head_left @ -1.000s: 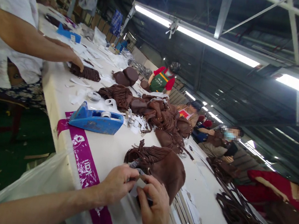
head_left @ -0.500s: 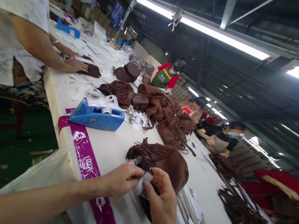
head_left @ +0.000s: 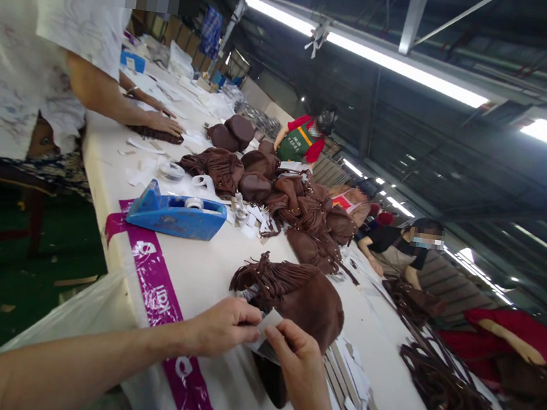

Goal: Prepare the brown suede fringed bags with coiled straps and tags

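A brown leather bag [head_left: 318, 302] with a gathered, fringe-like top lies on the table in front of me. Close to its near side, my left hand [head_left: 224, 328] pinches one edge of a small whitish piece of paper or film [head_left: 268, 324]. The fingers of my right hand [head_left: 301, 360] are closed on the other edge of this piece. It is held tilted between both hands, over a dark part of the bag. Whether the piece touches the bag is hidden by my fingers.
A blue tape dispenser [head_left: 176, 214] stands left of the bag on the white table [head_left: 210, 264], near a purple printed strip [head_left: 156, 287]. More brown bags [head_left: 304, 202] are heaped behind. Card strips [head_left: 354, 397] lie right. A co-worker's hand [head_left: 163, 124] rests on brown material.
The whitish piece looks flatter between my hands, and my right fingers have folded over its edge. The co-worker at the left has leaned further over the table.
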A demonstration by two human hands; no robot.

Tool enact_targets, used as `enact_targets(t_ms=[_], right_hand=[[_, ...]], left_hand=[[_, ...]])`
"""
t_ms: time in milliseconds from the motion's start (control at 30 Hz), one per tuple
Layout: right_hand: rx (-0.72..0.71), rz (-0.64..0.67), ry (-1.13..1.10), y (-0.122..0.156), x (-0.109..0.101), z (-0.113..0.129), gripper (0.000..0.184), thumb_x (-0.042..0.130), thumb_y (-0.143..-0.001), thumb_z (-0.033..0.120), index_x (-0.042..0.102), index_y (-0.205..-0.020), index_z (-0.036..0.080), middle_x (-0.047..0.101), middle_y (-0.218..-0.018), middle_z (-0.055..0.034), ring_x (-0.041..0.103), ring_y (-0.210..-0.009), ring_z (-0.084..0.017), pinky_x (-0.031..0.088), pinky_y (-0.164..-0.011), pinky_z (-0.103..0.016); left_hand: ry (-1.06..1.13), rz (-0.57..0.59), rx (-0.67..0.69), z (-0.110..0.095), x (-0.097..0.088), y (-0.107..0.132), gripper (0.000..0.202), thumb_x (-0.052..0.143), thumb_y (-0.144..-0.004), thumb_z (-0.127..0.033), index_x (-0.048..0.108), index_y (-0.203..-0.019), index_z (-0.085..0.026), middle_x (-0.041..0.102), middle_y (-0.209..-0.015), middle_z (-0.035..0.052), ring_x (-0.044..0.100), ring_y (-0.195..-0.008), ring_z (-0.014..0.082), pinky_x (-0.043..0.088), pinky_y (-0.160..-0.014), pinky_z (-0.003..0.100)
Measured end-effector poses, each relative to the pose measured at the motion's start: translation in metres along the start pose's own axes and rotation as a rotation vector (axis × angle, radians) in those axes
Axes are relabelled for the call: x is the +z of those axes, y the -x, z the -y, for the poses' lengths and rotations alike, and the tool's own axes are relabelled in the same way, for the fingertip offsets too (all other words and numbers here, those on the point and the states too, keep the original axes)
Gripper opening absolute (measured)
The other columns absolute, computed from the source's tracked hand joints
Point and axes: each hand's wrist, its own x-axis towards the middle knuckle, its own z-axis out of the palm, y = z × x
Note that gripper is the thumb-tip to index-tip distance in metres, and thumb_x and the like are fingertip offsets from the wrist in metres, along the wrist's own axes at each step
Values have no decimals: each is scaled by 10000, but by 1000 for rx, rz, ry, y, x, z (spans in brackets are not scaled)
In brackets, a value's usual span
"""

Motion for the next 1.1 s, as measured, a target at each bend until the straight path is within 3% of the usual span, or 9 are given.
enact_targets(t_ms=[167,300,367,500,633,733,833,1000,1100], right_hand=[[-221,-113,266,1,2,3,247,531,-898,342,629,-713,211,595,-676,23,525,-642,-145,372,-613,-242],[-349,-202,336,1,10,-1,242,498,-932,296,602,-726,222,618,-712,16,563,-683,-154,391,-650,-251],[-432,-257,373,1,12,-4,215,489,-939,258,603,-759,229,639,-747,13,587,-726,-158,409,-699,-260],[-671,-285,523,3,9,-5,190,476,-938,158,625,-854,241,688,-838,14,630,-814,-151,371,-937,-318],[-839,-249,596,5,4,-4,206,473,-934,109,643,-952,224,709,-903,-18,643,-890,-162,388,-962,-337],[-863,-185,581,11,1,-3,237,459,-935,102,647,-1021,219,708,-926,-39,644,-906,-168,466,-876,-308],[-825,-79,570,19,-3,-3,274,465,-917,99,630,-1100,220,699,-971,-62,646,-916,-179,525,-803,-291],[-818,-6,589,28,-13,-5,366,473,-887,97,578,-1217,215,674,-1080,-102,618,-1048,-239,528,-928,-400],[-810,16,612,29,-18,-6,330,493,-893,115,582,-1203,185,666,-1097,-111,597,-1094,-239,470,-1023,-423]], left_hand=[[138,135,-110,10,-4,-8,162,532,-745,-257,501,-615,-165,448,-583,-43,393,-574,96,297,-552,219],[157,232,-108,10,-10,-14,226,533,-769,-314,513,-600,-165,470,-568,-37,414,-561,95,315,-550,212],[126,229,-112,6,-12,-14,252,535,-783,-334,516,-597,-166,485,-569,-34,433,-562,95,325,-550,209],[116,181,-141,1,-8,-11,303,555,-799,-401,549,-615,-160,537,-581,-21,487,-576,105,356,-568,211],[295,131,-238,6,1,-11,295,619,-720,-425,583,-609,-154,540,-524,-27,440,-488,84,322,-505,209],[411,136,-362,10,7,-11,263,663,-644,-399,584,-595,-154,529,-472,-38,350,-407,63,229,-430,215],[547,165,-446,8,12,-10,273,719,-575,-384,574,-583,-153,517,-453,-38,375,-402,69,252,-426,214],[726,196,-566,6,15,-11,266,759,-502,-290,581,-646,-154,526,-492,-35,442,-438,79,324,-446,203],[769,269,-617,10,15,-14,255,710,-536,-336,571,-651,-157,554,-507,-6,460,-443,98,364,-466,220]])
